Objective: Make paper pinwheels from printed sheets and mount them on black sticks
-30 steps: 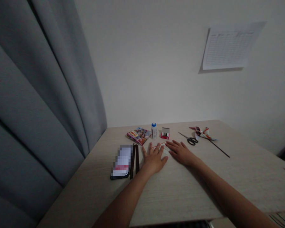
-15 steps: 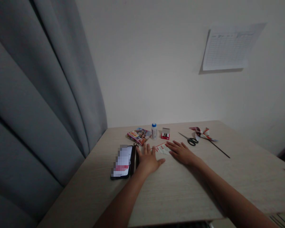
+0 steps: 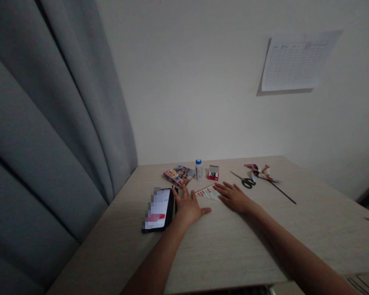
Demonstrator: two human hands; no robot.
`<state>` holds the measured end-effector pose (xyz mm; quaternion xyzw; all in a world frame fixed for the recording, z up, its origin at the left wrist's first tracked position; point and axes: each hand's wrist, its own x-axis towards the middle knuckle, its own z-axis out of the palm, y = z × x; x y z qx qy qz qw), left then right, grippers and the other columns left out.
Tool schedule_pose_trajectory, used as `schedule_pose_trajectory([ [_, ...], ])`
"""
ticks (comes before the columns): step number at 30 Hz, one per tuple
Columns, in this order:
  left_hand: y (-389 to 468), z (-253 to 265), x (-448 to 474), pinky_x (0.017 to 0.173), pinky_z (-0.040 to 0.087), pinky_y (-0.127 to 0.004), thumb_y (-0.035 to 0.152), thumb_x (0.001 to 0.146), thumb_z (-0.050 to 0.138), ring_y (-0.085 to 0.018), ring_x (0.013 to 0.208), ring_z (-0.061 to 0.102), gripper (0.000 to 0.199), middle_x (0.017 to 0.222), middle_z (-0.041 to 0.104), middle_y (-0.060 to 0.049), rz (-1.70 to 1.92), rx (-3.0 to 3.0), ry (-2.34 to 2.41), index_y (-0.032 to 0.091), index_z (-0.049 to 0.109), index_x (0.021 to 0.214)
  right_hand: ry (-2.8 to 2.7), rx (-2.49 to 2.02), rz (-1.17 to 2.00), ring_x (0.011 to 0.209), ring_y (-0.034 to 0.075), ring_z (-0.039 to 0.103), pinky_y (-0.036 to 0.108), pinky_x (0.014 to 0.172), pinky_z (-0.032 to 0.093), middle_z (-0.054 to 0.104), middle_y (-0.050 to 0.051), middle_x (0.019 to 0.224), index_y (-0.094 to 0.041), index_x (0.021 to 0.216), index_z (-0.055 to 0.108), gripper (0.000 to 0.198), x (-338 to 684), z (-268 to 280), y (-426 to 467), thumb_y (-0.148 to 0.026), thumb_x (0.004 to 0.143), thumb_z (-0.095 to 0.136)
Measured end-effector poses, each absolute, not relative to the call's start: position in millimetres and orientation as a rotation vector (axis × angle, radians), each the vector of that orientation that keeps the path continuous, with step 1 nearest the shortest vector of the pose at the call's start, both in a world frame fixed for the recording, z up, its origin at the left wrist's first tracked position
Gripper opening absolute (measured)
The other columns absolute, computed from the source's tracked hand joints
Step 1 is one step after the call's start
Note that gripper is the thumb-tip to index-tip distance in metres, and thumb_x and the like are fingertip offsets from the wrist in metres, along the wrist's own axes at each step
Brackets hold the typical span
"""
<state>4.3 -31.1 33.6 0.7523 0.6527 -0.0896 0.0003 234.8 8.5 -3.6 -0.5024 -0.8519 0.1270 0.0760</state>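
A piece of printed paper [image 3: 208,191], white with red marks and a slanting edge, lies flat on the table between my hands. The fingers of my right hand [image 3: 234,197] rest stretched out over its right end. My left hand [image 3: 188,207] lies open with fingers spread, just left of the paper. Beside that hand is a phone [image 3: 157,211] with a lit screen, its dark case flap partly hidden under my fingers. Neither hand grips anything.
Behind the hands stand a blue-capped glue bottle [image 3: 198,170], colourful booklets [image 3: 180,175] and a small red box [image 3: 213,173] with its lid up. To the right lie black-handled scissors [image 3: 246,181] and a paper pinwheel [image 3: 261,173] on a dark stick. A curtain [image 3: 64,123] hangs at left.
My left hand has slid slightly left, away from the paper, so more of its left end shows. My right hand stays in place on the paper.
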Motion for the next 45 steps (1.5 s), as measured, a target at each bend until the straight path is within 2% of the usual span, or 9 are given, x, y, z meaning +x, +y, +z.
schedule_pose_trajectory([
  [6,-28.7,29.1,0.3,0.107,-0.011,-0.075,0.087,0.076,0.032,-0.046,0.149,-0.002,0.108,0.153,0.034,-0.028,-0.203,2.403,2.064,0.006,0.044,0.147,-2.534,-1.506,0.351,0.149,0.026,0.022,0.054,0.120,0.016,0.027,0.001,0.162,-0.031,0.154,0.028,0.056,241.9,-7.2,12.4,-0.047,0.101,0.029],
  [11,-25.7,28.8,0.2,0.108,-0.005,-0.076,0.083,0.081,0.032,-0.046,0.149,-0.001,0.101,0.158,0.027,-0.025,-0.150,2.422,2.083,0.007,0.045,0.146,-2.524,-1.516,0.357,0.149,0.026,0.022,0.052,0.120,0.015,0.027,0.000,0.162,-0.032,0.154,0.027,0.057,245.6,-10.0,15.1,-0.049,0.100,0.029],
  [15,-21.2,24.0,1.6,0.109,-0.003,-0.076,0.074,0.088,0.035,-0.043,0.149,0.006,0.086,0.158,0.030,-0.020,0.055,2.431,2.108,0.016,0.038,0.151,-2.518,-1.512,0.361,0.149,0.026,0.022,0.052,0.120,0.016,0.027,0.000,0.162,-0.031,0.154,0.029,0.057,245.6,-12.2,16.8,-0.048,0.100,0.030],
  [21,-23.2,15.5,8.0,0.113,0.002,-0.073,0.060,0.093,0.044,-0.037,0.147,0.019,0.058,0.157,0.037,-0.002,0.241,2.645,1.649,0.039,0.043,0.146,-2.505,-1.500,0.339,0.148,0.025,0.025,0.051,0.119,0.019,0.030,0.001,0.161,-0.031,0.154,0.031,0.056,243.6,-12.7,16.7,-0.047,0.100,0.032],
  [28,-24.8,16.2,12.5,0.114,0.003,-0.071,0.054,0.091,0.054,-0.034,0.138,0.033,0.039,0.146,0.051,-0.001,0.358,2.694,1.569,0.039,0.065,0.125,-2.507,-1.499,0.338,0.148,0.025,0.026,0.049,0.119,0.020,0.032,0.001,0.160,-0.031,0.153,0.031,0.056,242.5,-12.2,17.3,-0.047,0.099,0.034],
  [32,-22.8,15.4,11.4,0.115,0.013,-0.065,0.053,0.092,0.054,-0.030,0.129,0.043,0.035,0.135,0.060,-0.002,0.413,2.593,1.658,0.039,0.068,0.120,-2.512,-1.503,0.338,0.148,0.026,0.025,0.049,0.119,0.018,0.031,0.001,0.160,-0.030,0.153,0.031,0.057,242.6,-12.9,17.6,-0.049,0.100,0.032],
  [39,-17.5,11.0,8.2,0.112,0.010,-0.070,0.048,0.095,0.050,-0.032,0.125,0.047,0.029,0.133,0.064,0.002,0.487,2.538,1.734,0.042,0.072,0.113,-2.524,-1.472,0.343,0.148,0.026,0.024,0.048,0.120,0.017,0.030,0.001,0.161,-0.029,0.153,0.032,0.058,243.2,-12.4,17.1,-0.050,0.100,0.032],
  [45,-15.1,13.8,4.7,0.111,0.016,-0.069,0.048,0.093,0.053,-0.032,0.119,0.052,0.029,0.132,0.065,0.002,0.469,2.513,1.750,0.040,0.072,0.113,-2.549,-1.474,0.334,0.148,0.027,0.024,0.050,0.120,0.018,0.028,0.001,0.161,-0.030,0.155,0.028,0.059,244.9,-15.4,20.9,-0.053,0.100,0.030],
])
